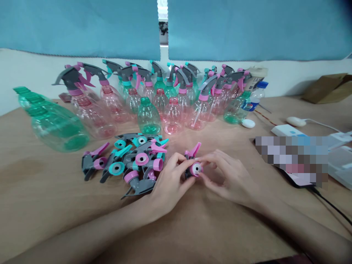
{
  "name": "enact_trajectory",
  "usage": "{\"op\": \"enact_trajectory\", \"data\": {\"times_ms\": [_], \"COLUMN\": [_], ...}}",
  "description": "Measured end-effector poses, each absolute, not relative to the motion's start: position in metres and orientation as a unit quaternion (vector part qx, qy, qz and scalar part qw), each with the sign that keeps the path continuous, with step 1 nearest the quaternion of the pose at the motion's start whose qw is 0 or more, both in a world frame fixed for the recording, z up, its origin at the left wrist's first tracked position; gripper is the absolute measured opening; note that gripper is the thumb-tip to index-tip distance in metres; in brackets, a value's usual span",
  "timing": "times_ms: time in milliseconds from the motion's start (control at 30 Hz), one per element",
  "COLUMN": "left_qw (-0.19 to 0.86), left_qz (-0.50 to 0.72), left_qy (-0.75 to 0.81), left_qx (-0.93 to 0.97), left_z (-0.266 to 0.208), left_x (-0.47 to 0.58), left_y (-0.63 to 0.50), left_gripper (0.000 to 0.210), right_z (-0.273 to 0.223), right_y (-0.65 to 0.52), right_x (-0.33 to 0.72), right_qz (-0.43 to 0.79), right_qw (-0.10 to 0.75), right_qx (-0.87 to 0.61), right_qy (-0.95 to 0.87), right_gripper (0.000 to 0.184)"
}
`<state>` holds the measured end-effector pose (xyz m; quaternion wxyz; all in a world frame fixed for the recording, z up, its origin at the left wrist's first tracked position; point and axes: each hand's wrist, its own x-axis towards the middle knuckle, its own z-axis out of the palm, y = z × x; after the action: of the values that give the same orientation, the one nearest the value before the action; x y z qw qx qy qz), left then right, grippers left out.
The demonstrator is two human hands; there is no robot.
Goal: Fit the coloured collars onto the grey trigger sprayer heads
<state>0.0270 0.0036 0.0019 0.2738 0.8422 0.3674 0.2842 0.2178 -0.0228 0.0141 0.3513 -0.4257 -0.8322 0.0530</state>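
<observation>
Now spray head (196, 169) between both hands (172, 185) (229, 178)

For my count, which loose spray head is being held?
The pink-collared spray head between left hand and right hand; the other loose ones lie piled to its left.

The spray heads (197, 169) are of smooth plastic, with a rather soft shine. The bottles (149, 119) look made of clear plastic, smooth and very glossy, with bright reflections on their sides. The table (49, 198) has a surface like wood, smooth and mostly matt. The curtain (82, 27) resembles matt cloth, and the bag (326, 88) seems of matt paper.
</observation>
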Motion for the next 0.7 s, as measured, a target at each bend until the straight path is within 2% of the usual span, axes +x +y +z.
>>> {"op": "enact_trajectory", "data": {"times_ms": [467,700], "left_qw": [0.236,0.232], "left_qz": [0.289,0.29], "left_qy": [0.356,0.339], "left_qx": [0.857,0.864], "left_z": [0.0013,-0.0001], "left_x": [0.0271,0.0262], "left_y": [0.0044,0.0057], "left_gripper": [0.029,0.026], "right_z": [0.0083,0.01], "right_y": [-0.0228,-0.0218], "right_x": [0.2158,0.2134], "right_qz": [0.133,0.164], "right_qw": [0.348,0.358], "right_qx": [-0.477,-0.484], "right_qy": [-0.797,-0.782], "right_gripper": [0.03,0.041]}}
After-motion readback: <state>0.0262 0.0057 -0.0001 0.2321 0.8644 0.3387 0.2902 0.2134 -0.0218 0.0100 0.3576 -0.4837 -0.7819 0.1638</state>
